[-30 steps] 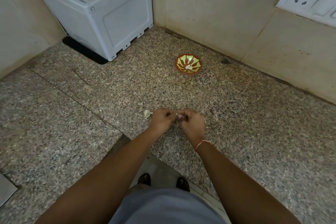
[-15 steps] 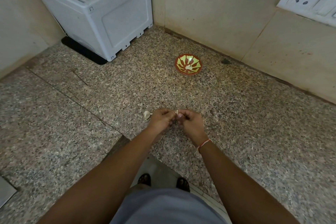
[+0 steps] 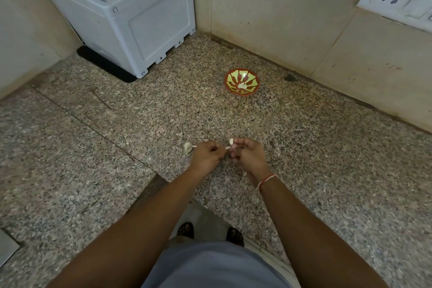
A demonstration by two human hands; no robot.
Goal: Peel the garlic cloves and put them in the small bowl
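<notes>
Both hands pinch one garlic clove (image 3: 231, 141) between them, left hand (image 3: 207, 155) and right hand (image 3: 247, 154); small bowl (image 3: 242, 82) sits ahead toward the counter's back edge, nearer my right.

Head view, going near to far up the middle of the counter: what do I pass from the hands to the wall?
The two hands, left hand and right hand, pinching a pale garlic clove over the speckled granite counter → small red-rimmed bowl with a green pattern, pale pieces inside → beige tiled wall.
</notes>
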